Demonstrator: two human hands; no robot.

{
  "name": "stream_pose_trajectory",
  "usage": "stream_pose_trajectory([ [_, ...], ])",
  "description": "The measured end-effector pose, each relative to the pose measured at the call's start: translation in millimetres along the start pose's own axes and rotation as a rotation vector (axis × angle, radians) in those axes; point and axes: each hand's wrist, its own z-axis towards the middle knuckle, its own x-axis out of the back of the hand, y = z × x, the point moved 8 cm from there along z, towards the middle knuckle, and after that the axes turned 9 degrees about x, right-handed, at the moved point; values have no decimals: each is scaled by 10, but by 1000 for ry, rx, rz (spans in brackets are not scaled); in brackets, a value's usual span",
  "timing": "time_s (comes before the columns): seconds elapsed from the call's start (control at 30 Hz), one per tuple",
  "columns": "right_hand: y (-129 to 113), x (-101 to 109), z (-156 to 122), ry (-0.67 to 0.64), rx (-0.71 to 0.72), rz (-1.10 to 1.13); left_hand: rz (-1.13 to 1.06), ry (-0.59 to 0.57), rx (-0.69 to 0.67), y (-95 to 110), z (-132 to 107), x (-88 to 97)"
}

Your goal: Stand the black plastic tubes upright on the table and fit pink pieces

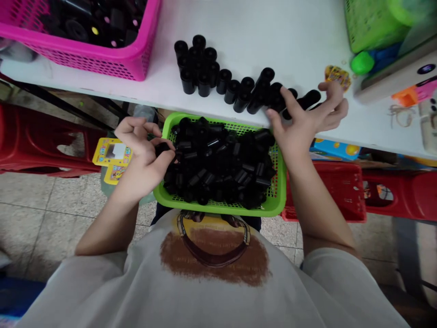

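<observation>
Dozens of small black plastic cylinders [218, 168] lie heaped in a lime-green plastic mesh basket [218, 208] that sits in the person's lap, just below the edge of the white bench [259, 32]. The left hand [143, 152] is closed at the basket's left rim, thumb and fingers pinching a single black cylinder [161, 148] just above the heap. The right hand [309, 120] is up on the bench with its fingers spread and loosely curled. Its fingertips rest among the last pieces of a row of black cylinders [239, 91], which runs from a tight standing cluster on the left to a looser, partly tipped end on the right. It clamps nothing that I can make out. By my reading, the step in hand is a pick from the basket on one side and a steadying of the row's end on the other. The pieces at that end stand close and lean, so anything done there calls for a light touch. A pink plastic mesh basket [85, 57] of dark parts stands at the bench's far left corner.
</observation>
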Motion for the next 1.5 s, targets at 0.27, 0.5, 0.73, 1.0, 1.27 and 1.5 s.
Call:
stream_pose_trajectory([
  [0.27, -787, 45, -250, 53, 104, -35, 49, 108, -142, 312, -125, 52],
  [0.5, -1472, -537, -752, -398, 250, 223, 77, 90, -31, 389, -133, -46],
  [0.73, -1252, -2, -637, 103, 48, 954, 175, -162, 98, 207, -248, -275],
  [1.0, -1303, -14, -629, 88, 69, 905, 189, -203, -90, 503, -259, -376],
  [1.27, -1467, -55, -615, -67, 349, 738, 28, -341, 44, 361, -241, -521],
  [1.5, -1709, -268, -853, -416, 623, 327, 283, -4, 21, 193, 379, -56],
])
